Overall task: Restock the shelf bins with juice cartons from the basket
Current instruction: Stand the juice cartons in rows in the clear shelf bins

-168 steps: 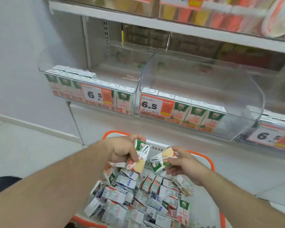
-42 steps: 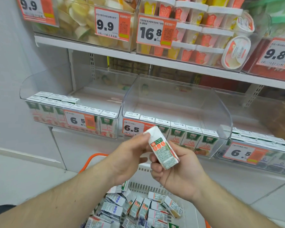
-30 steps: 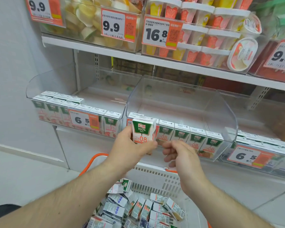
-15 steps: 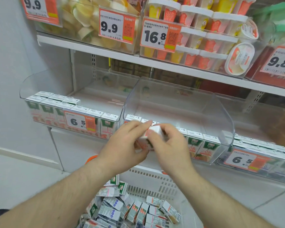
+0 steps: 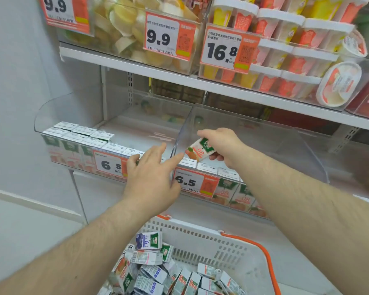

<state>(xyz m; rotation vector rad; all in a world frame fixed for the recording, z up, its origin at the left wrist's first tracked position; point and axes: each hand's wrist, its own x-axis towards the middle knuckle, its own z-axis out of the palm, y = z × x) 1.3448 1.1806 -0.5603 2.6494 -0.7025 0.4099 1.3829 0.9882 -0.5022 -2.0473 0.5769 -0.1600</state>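
Right hand (image 5: 223,145) pinches a tilted juice carton (image 5: 199,150) over the middle bin (image 5: 307,150), angled for the empty second row; left hand (image 5: 151,177) hovers, fingers spread.

- Shop, self-service grocery aisle.
- White metal shelf (image 5: 222,90) with slotted uprights; clear plastic bins (image 5: 264,137) along its front.
- Orange-and-white price tags (image 5: 161,36) clipped on bins: 9.9, 16.8, 6.5, with barcodes.
- Identical juice cartons (image 5: 77,135) faced in rows.
- Stacked dessert cups (image 5: 285,39) above.
- White basket (image 5: 200,237), orange handle, below.
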